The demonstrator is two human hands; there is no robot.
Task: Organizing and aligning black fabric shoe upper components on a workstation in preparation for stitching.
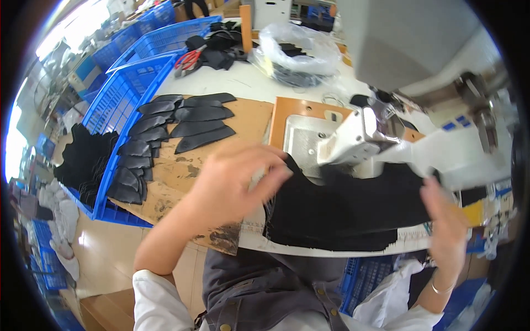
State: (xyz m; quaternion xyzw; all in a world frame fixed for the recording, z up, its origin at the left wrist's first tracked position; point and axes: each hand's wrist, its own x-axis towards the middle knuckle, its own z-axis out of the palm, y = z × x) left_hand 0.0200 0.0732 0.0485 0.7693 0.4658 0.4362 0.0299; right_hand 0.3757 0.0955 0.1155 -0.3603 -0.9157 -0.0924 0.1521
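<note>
The black fabric panel (348, 204) lies on the bench (414, 238) between the hands, directly in front of the white sewing-machine arm (353, 138). Its long axis runs left to right; the curved, notched edge points away from the person, toward the machine. The left hand (234, 176) curls at the far left corner; the right hand (446, 220) extends at the right end. Neither is clearly nearer; blur obscures whether either pinches the panel.

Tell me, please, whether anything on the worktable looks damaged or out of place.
Yes: the brown board beneath the dark curved pieces looks worn. Dark, ragged patches mark its near part, on both sides of the left forearm, unlike its plainer far end; peeling or staining, I cannot tell.
</note>
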